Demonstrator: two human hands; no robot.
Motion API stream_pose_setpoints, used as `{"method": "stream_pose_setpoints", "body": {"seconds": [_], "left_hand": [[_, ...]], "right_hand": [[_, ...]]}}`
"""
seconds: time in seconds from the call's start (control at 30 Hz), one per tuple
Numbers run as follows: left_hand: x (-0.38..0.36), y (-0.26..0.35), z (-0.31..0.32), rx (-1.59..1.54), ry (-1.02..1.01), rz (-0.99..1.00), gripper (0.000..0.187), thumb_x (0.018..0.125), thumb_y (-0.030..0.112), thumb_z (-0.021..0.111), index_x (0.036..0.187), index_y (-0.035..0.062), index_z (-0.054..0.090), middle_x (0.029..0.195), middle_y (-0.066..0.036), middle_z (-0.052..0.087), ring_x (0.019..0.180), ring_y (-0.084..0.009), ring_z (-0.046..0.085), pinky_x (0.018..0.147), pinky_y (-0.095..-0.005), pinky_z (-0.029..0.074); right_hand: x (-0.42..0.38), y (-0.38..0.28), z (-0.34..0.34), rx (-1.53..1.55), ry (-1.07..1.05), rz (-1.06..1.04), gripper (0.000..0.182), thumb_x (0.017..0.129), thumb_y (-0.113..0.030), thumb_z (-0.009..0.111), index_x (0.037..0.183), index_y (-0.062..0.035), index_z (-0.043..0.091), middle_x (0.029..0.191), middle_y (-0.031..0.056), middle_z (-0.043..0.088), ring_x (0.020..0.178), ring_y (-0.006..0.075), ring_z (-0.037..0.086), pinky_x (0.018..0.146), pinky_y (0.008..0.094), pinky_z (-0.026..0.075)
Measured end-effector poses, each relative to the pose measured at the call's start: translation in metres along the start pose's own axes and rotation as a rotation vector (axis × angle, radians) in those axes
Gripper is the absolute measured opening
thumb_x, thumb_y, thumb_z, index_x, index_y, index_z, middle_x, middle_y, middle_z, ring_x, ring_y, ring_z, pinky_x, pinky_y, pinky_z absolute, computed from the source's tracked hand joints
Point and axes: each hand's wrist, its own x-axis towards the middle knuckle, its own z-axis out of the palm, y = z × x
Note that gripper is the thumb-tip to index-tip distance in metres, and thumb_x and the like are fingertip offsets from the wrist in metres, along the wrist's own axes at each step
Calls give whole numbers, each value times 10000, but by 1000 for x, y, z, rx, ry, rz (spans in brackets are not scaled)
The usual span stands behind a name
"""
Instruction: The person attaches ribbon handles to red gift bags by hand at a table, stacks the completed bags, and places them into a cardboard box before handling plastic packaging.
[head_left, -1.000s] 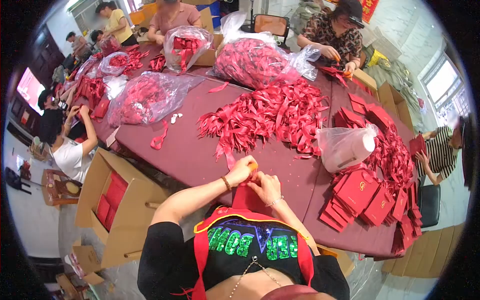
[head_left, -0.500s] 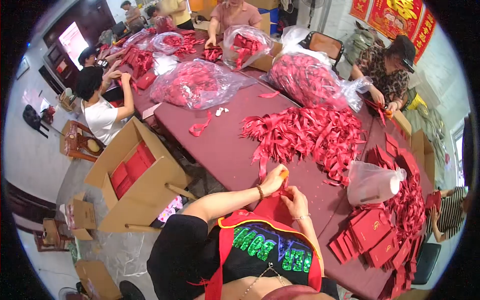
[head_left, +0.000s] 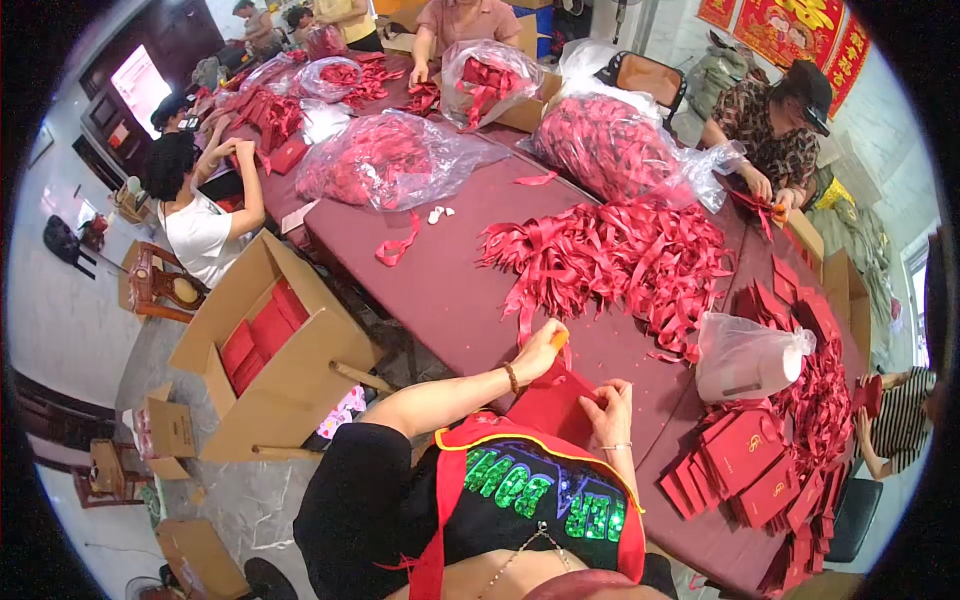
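A red paper bag [head_left: 552, 404] is between my hands at the near table edge, close to my apron. My left hand [head_left: 540, 350] is closed round a small orange item [head_left: 560, 339], with a red ribbon strand beside it. At the bag's right side is my right hand [head_left: 608, 412], its thumb and fingers closed on the bag's edge. Just beyond my hands lies a large loose heap of red ribbons [head_left: 620, 265]. Finished-looking red bags with gold print [head_left: 742, 455] are piled to the right, next to more ribbons [head_left: 820, 400].
A white tub in clear plastic [head_left: 750, 365] stands right. Plastic sacks of red ribbons [head_left: 385, 160] [head_left: 610, 150] lie farther back on the table [head_left: 400, 290]. An open carton [head_left: 330, 350] holds red bags at left. Several people work around the table, one at right [head_left: 770, 130].
My hands have moved apart, the right one to the right and the left slightly up and left. More of the red bag shows between them.
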Motion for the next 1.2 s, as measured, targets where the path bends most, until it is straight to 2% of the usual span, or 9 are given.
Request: {"method": "stream_pose_setpoints", "body": {"seconds": [0.17, 0.33, 0.57, 0.63, 0.77, 0.9, 1.1, 1.17, 1.2], "left_hand": [[-27, 59, -35, 198, -520, -262, 549, 908, 321, 468, 1337, 98, 207, 878, -45, 499, 806, -105, 476, 706, -258, 412], [-35, 66, -93, 768, -741, 40, 817, 701, 231, 667, 1366, 146, 200, 1225, -190, 495, 1054, -368, 517, 866, -412, 414], [-48, 54, -179, 858, -562, 237, 477, 745, 196, 625, 1185, 98, 469, 972, -127, 623, 837, -250, 606, 730, -356, 476], [-56, 70, -182, 480, -455, -151, 360, 798, 167, 580, 1138, 96, 486, 792, -83, 624, 672, -148, 598, 595, -271, 483], [-63, 88, -162, -123, -139, -174, 199, 825, 102, 553, 1012, 69, 495, 690, -19, 558, 525, -80, 525, 464, -198, 438], [-51, 82, -142, -856, -326, 33, 395, 820, 126, 593, 1166, 0, 451, 995, -83, 578, 902, -162, 570, 836, -358, 468], [-31, 100, -87, -504, -311, -5, 261, 838, 144, 567, 1046, -12, 551, 1013, -87, 571, 895, -208, 564, 792, -340, 453], [-23, 88, -61, 836, -74, 724, 202, 836, 176, 546, 940, 8, 591, 922, -101, 584, 855, -260, 568, 764, -354, 449], [-22, 81, -48, 833, -175, 638, 200, 835, 189, 536, 922, 18, 591, 891, -111, 584, 848, -284, 564, 756, -366, 448]], "right_hand": [[-2, 16, -4, 34, -8, 29, 276, 670, -198, 725, 766, 20, 586, 905, 137, 502, 802, 249, 514, 657, 328, 437], [3, 28, -5, 5, -65, 109, 290, 689, -230, 712, 783, 22, 604, 798, 136, 539, 720, 257, 539, 641, 336, 438], [5, 40, -3, -148, -108, 117, 322, 708, -269, 700, 875, -8, 613, 869, 157, 542, 761, 266, 551, 666, 359, 458], [1, 50, -2, -85, -67, 5, 347, 720, -258, 694, 952, -18, 598, 1016, 174, 499, 847, 280, 542, 721, 358, 468], [-2, 39, 3, -83, -46, -4, 325, 757, -217, 656, 1032, -62, 577, 1133, 183, 438, 969, 303, 515, 826, 345, 447], [0, 32, 16, -114, -7, 79, 341, 734, -198, 675, 1045, -94, 582, 1210, 191, 397, 1103, 340, 449, 896, 368, 416], [6, 32, 28, -74, 22, 63, 377, 685, -157, 713, 1026, -87, 568, 1205, 187, 392, 1058, 336, 478, 867, 364, 439], [7, 31, 26, -68, 15, 66, 381, 682, -149, 714, 1024, -80, 563, 1200, 191, 389, 1037, 336, 486, 862, 363, 440], [5, 30, 24, -61, 4, 68, 385, 679, -141, 716, 1023, -74, 558, 1196, 195, 387, 1015, 336, 495, 858, 361, 442]]}}
